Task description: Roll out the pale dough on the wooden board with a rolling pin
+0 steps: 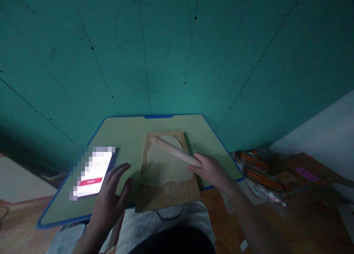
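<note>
My right hand (206,168) is closed around the near end of a wooden rolling pin (174,150). The pin slants across a flat, uneven sheet of dough (166,169), its far end near the dough's upper left edge. Under the dough is a wooden board (168,198), whose front end juts past the table edge. My left hand (114,189) hovers or rests left of the board, fingers apart and holding nothing. Close beside it, a phone (94,173) with a lit screen lies on the table.
The small table (124,128) has a pale top with a blue rim and stands against a green wall (171,55). Cardboard boxes (304,169) and plastic-wrapped items (265,191) lie on the floor at the right. A pale cloth (190,221) covers my lap.
</note>
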Available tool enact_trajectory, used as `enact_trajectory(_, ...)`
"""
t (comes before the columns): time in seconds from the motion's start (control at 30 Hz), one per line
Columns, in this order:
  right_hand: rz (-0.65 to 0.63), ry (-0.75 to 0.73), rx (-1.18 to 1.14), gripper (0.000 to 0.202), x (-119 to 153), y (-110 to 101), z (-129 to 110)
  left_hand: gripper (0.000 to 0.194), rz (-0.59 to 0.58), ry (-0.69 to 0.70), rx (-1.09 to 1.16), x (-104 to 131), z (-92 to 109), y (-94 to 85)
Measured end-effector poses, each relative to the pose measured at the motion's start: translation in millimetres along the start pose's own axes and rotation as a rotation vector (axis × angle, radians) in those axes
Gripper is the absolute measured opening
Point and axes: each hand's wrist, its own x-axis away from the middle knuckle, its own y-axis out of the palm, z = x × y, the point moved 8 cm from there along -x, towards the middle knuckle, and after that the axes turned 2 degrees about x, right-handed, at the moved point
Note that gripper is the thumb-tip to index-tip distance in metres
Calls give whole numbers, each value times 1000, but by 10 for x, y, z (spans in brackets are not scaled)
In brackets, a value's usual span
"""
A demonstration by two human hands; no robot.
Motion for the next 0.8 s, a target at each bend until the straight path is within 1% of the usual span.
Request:
enact_trajectory(0.07, -11, -128, 146, 23, 93, 40, -197, 45, 36, 6, -7, -5, 89, -24)
enact_trajectory(0.1, -1, -196, 207, 24, 139, 65, -292, 49, 30, 28, -15, -6, 146, -13)
enact_trajectory(0.13, 19, -261, 259, 26, 182, 90, -377, 50, 1, 57, -24, -4, 203, 17)
enact_trajectory(0.2, 71, -361, 333, 30, 247, 138, -495, 47, -103, 105, -43, 9, 284, 115)
enact_trajectory(0.27, 114, -416, 369, 34, 277, 179, -542, 42, -185, 136, -58, 31, 326, 195)
enact_trajectory(0.3, 127, -429, 378, 36, 280, 198, -542, 40, -203, 149, -70, 40, 340, 218)
enact_trajectory(0.4, 159, -431, 376, 41, 275, 250, -496, 34, -180, 176, -129, 45, 378, 241)
enact_trajectory(0.47, 198, -422, 356, 47, 282, 270, -463, 35, -174, 201, -177, 42, 419, 276)
enact_trajectory(0.53, 240, -410, 336, 57, 295, 282, -446, 37, -193, 225, -224, 39, 464, 342)
enact_trajectory(0.6, 259, -391, 328, 61, 292, 291, -442, 40, -222, 243, -279, 32, 505, 428)
enact_trajectory(0.7, 247, -343, 335, 52, 223, 281, -449, 47, -229, 243, -364, -10, 538, 537)
enact_trajectory(0.8, 234, -280, 330, 41, 74, 227, -453, 50, -245, 203, -418, -122, 517, 631)
